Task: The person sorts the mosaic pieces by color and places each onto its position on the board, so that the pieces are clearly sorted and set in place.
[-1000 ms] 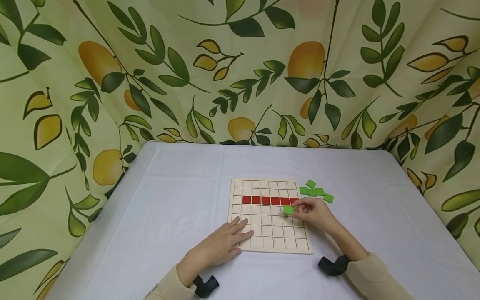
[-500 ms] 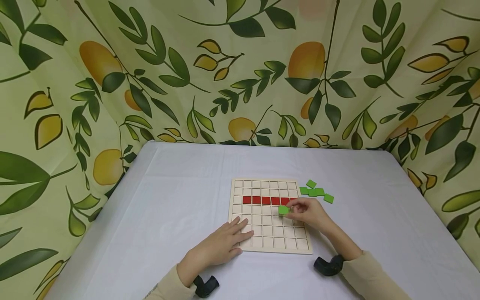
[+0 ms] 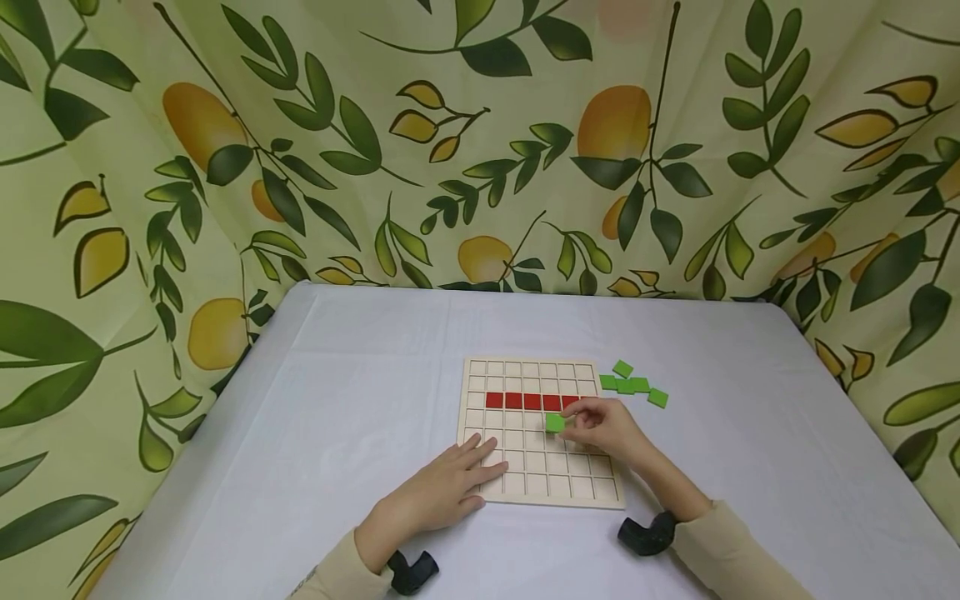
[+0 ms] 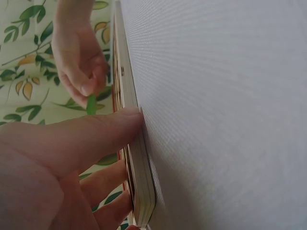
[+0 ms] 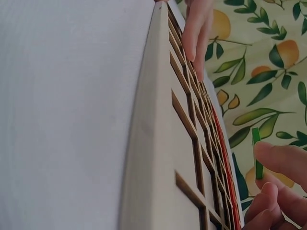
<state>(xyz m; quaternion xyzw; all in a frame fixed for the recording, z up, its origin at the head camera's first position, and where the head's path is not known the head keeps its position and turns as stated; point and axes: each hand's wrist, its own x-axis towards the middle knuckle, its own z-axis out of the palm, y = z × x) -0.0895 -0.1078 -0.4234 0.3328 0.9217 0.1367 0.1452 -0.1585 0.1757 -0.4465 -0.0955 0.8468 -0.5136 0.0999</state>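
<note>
Green tile point(image 3: 555, 423) pinched in the right hand point(image 3: 603, 428), I see it above the board point(image 3: 537, 463); the left hand point(image 3: 444, 485), fingers spread, rests at its near-left corner, cloth point(image 3: 360, 375) stretching leftward.

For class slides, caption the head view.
Left hand on a gridded board, right hand pinching a green tile above it.

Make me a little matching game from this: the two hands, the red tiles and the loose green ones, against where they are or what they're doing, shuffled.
Column one
1. Left hand
2. Right hand
3. Red tiles
4. Loose green tiles

Column two
A. Lined up in one row on the grid board
B. Lying on the white cloth, right of the board
C. Pinching a single green tile over the board
D. Fingers spread on the board's near left part

Pairs: 1-D, 2-C, 3-A, 4-B
</note>
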